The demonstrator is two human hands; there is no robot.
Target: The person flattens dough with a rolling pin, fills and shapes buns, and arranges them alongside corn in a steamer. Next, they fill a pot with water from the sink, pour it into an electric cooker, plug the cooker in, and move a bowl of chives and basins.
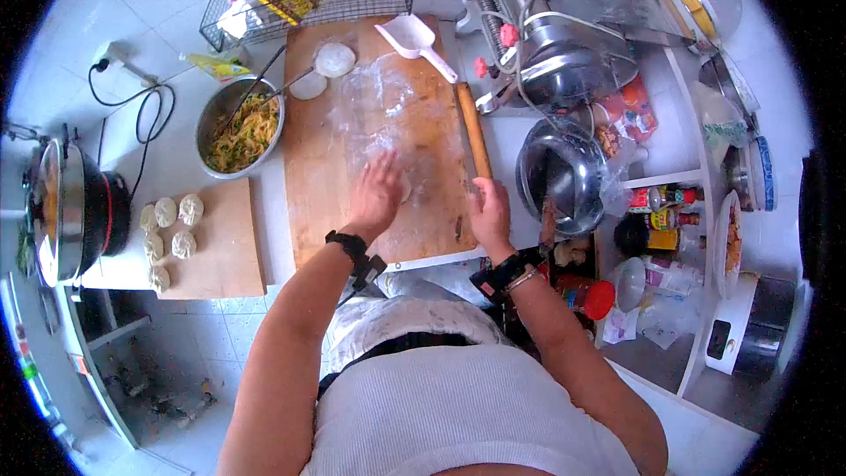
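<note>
My left hand (377,192) lies flat with fingers extended on the floured wooden board (313,176). A pale edge of dough (405,189) shows beside its palm; the rest is hidden under the hand. At the board's right edge, my right hand (490,213) is closed around the near end of a wooden rolling pin (473,128), which points away from me. Two round dough wrappers, one thicker-looking (335,59) and one flat (308,85), rest at the far left of the board. A white scoop (410,35) lies at its far edge.
Left of the board stands a metal bowl of filling (240,128) with chopsticks in it. Several pleated buns (184,245) sit on a smaller board (225,256), near a pot (75,211). A dough-rolling machine (564,53) and a basin (560,178) stand at right.
</note>
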